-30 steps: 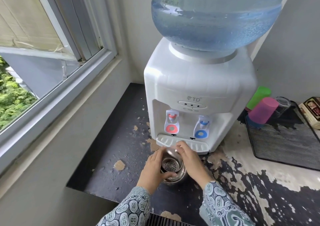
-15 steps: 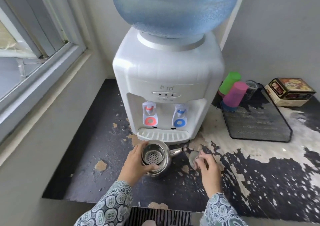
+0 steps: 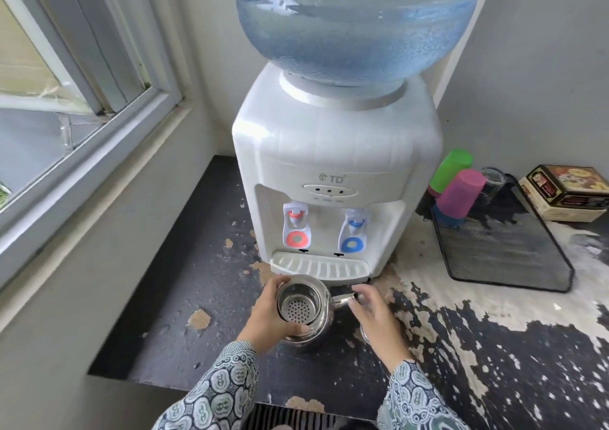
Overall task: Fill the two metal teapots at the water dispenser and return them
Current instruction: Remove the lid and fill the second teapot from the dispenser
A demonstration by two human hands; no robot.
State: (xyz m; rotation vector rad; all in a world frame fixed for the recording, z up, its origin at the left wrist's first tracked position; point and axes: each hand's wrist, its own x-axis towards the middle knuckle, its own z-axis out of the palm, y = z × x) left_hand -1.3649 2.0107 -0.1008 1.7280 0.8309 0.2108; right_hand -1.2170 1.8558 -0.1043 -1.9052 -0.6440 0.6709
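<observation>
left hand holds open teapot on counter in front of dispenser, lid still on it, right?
Not quite. The head view shows the teapot with its lid off, strainer exposed. The rest holds: the left hand grips it on the counter in front of the dispenser.

The left hand (image 3: 268, 317) gripped an open metal teapot (image 3: 304, 314) on the worn black tabletop (image 3: 197, 281), just before the white water dispenser (image 3: 336, 179). The right hand (image 3: 375, 314) hovered with relaxed fingers (image 3: 357, 311) at the spout, the lid (image 3: 364, 334) beneath it.
</observation>
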